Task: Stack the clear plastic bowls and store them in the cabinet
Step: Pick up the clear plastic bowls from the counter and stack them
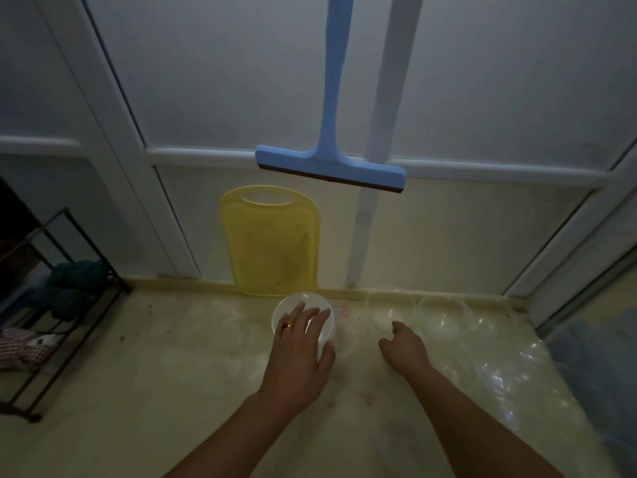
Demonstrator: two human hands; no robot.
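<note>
Left hand (299, 343) grip: fingers spread and curled over the rim of a clear bowl (303, 317), thumb on the near side, ring on one finger; holding it from above on the bench (172, 374). Right hand (404, 346) grip: fingers loosely curled, pinching nothing, fingertips just short of a second clear bowl (388, 307); contact cannot be told. Further right of that grip, a third clear bowl (443, 313), maybe more beyond, too faint in the glare to count.

Progress, judged: early. Bowls sit apart in a row along the back edge, none visibly nested, though whether the held one is single or already a stack cannot be told. Left: nesting all bowls, then carrying to the cabinet. No cabinet identifiable here.

Surface: pale yellowish bench, dim light, dark specks left of the left grip, crinkled clear plastic sheet (510, 370) right of the right grip. Behind the grips: yellow cutting board (272, 243) leaning on the wall, blue squeegee (331, 160) hanging above it, white-framed frosted panels. Far left: black wire rack (69, 305) with green cloth and checked cloth.
</note>
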